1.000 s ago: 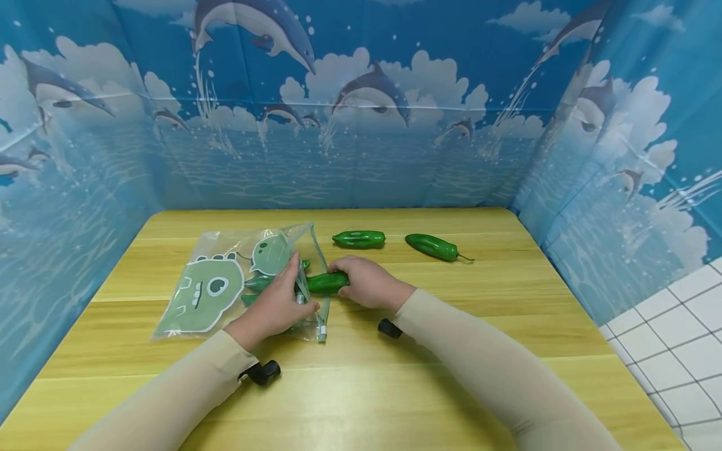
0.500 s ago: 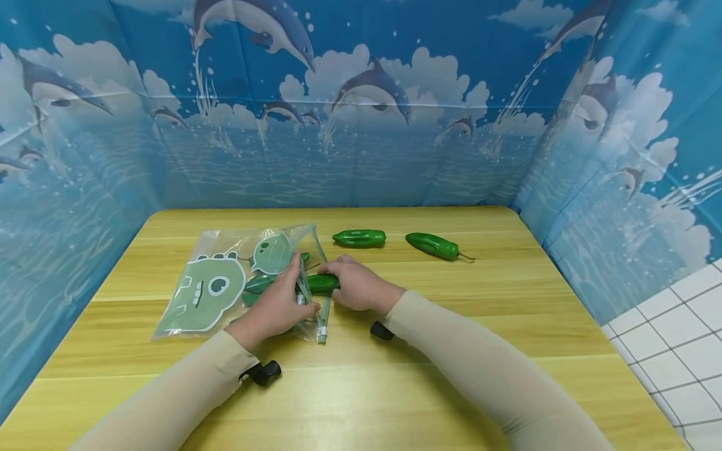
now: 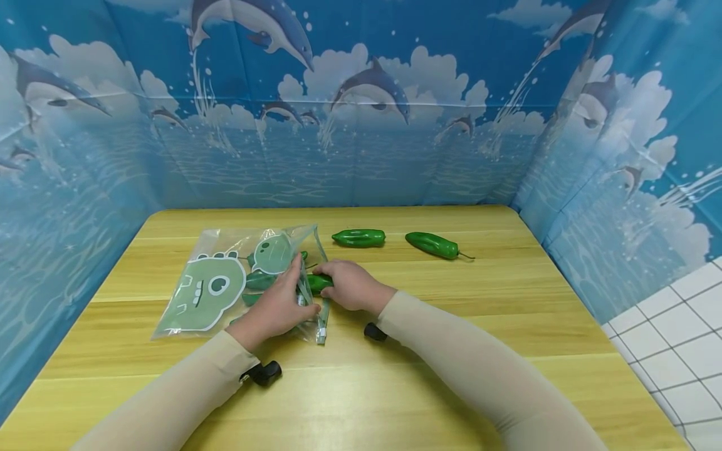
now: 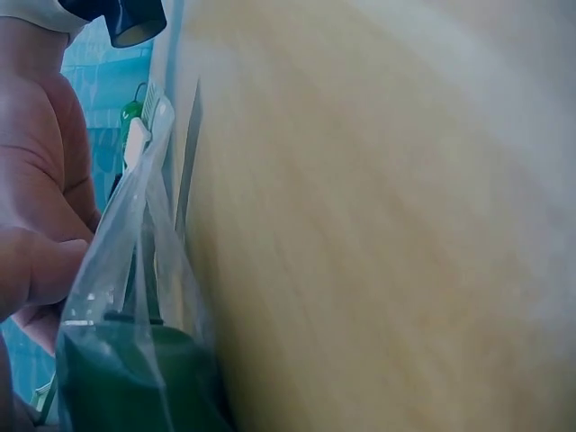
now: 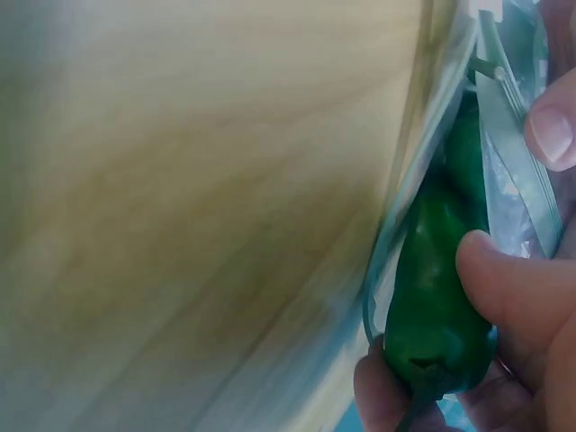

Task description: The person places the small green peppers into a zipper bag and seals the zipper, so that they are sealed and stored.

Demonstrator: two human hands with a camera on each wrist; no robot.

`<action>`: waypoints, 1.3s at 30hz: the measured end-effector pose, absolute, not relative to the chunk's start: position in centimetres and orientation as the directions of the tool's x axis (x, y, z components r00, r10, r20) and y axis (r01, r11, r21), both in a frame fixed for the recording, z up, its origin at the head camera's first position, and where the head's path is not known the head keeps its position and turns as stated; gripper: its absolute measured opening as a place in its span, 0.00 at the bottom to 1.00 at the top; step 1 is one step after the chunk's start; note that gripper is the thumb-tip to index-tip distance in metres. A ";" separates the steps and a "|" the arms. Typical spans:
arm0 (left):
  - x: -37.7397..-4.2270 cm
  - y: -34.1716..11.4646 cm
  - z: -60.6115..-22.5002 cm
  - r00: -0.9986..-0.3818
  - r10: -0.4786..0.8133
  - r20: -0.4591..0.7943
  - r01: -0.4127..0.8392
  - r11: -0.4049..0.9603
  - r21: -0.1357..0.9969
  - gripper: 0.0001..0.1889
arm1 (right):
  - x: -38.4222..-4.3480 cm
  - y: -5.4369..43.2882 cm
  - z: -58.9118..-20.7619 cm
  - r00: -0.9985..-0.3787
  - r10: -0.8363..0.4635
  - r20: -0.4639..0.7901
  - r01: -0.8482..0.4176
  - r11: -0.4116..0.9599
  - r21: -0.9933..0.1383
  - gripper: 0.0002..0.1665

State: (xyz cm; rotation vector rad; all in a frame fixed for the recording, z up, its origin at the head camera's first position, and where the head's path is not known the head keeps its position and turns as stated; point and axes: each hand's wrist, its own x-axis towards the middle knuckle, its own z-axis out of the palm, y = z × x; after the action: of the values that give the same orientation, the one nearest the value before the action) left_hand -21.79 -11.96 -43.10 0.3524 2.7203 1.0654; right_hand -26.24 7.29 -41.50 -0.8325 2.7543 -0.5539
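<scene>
A clear zip bag [image 3: 186,269] printed with green cartoon monsters lies on the left of the table, its mouth facing right. Several green chili peppers [image 3: 259,280] show through its plastic. My left hand [image 3: 276,307] holds the upper layer at the mouth, the thumb at the zip strip [image 5: 515,135]. With my right hand [image 3: 354,285] I grip another green pepper [image 5: 439,297] near its stem end. Its front part is inside the mouth, between the two layers. In the left wrist view, part of the bag [image 4: 135,270] sags beside my fingers, with dark green inside.
Two more green peppers lie at the back of the wooden table [image 3: 361,388]: one [image 3: 359,238] behind my right hand, the other [image 3: 433,245] farther right, its stem pointing right. A blue dolphin-print curtain [image 3: 350,156] encloses the back and sides.
My right hand has moved left, carrying the pepper deeper into the bag's mouth. My left hand stays at the bag's edge, and the two loose peppers have not moved.
</scene>
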 end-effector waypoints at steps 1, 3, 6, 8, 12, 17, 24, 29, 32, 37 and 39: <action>-21.8 -12.0 -43.1 -0.952 0.290 -0.096 0.148 0.714 0.685 0.63 | -26.2 7.2 -41.5 -0.821 -0.564 -0.089 -0.485 0.771 -0.413 0.30; -21.9 -12.0 -43.1 -0.953 0.288 -0.094 0.149 0.716 0.682 0.63 | -26.2 7.2 -41.5 -0.825 -0.559 -0.088 -0.479 0.772 -0.419 0.30; -21.9 -12.0 -43.2 -0.953 0.287 -0.096 0.148 0.721 0.677 0.63 | -26.2 7.4 -41.5 -0.828 -0.552 -0.098 -0.462 0.771 -0.439 0.33; -21.9 -12.0 -43.2 -0.954 0.284 -0.099 0.146 0.725 0.673 0.63 | -26.2 7.7 -41.6 -0.829 -0.549 -0.108 -0.450 0.769 -0.455 0.36; -21.9 -11.9 -43.3 -0.955 0.280 -0.102 0.141 0.727 0.672 0.64 | -26.2 8.5 -41.7 -0.840 -0.530 -0.118 -0.423 0.775 -0.470 0.38; -22.0 -11.9 -43.4 -0.956 0.274 -0.102 0.137 0.727 0.672 0.64 | -26.4 9.0 -41.9 -0.853 -0.509 -0.111 -0.407 0.784 -0.468 0.29; -21.9 -11.9 -43.5 -0.955 0.278 -0.101 0.141 0.729 0.670 0.64 | -26.4 8.2 -41.9 -0.831 -0.546 -0.107 -0.455 0.777 -0.434 0.27; -21.9 -11.8 -43.4 -0.955 0.283 -0.091 0.153 0.731 0.665 0.64 | -26.3 7.8 -42.1 -0.826 -0.553 -0.107 -0.468 0.779 -0.418 0.30; -21.8 -11.8 -43.4 -0.953 0.286 -0.095 0.154 0.731 0.664 0.64 | -26.3 7.8 -42.2 -0.838 -0.534 -0.114 -0.445 0.789 -0.425 0.31; -21.9 -11.9 -43.4 -0.953 0.287 -0.094 0.153 0.728 0.668 0.65 | -26.3 7.7 -42.2 -0.856 -0.505 -0.112 -0.417 0.801 -0.430 0.26; -21.9 -11.9 -43.4 -0.954 0.288 -0.090 0.158 0.730 0.665 0.65 | -26.3 7.5 -42.2 -0.851 -0.514 -0.106 -0.431 0.799 -0.419 0.24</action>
State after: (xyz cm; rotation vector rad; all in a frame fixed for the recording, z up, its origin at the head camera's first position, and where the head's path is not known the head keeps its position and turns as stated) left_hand -21.90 -11.88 -43.41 0.3571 2.7454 1.0307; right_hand -26.28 7.48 -42.23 -0.7380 2.7732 -0.5694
